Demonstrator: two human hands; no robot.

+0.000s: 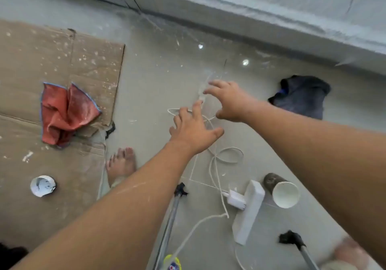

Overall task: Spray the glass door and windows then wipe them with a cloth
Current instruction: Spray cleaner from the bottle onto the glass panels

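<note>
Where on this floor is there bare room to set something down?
Bare tile between the cardboard, the window frame and the dark cloth; bare cardboard beyond the red cloth. Crowded nearer you: white cable, power strip, paper cup.

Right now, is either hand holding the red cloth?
No, the red cloth lies crumpled on the cardboard, apart from the left hand and the right hand, both with fingers spread.

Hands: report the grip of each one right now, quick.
Left hand: open, fingers spread, holding nothing.
Right hand: open, fingers spread, holding nothing.
</note>
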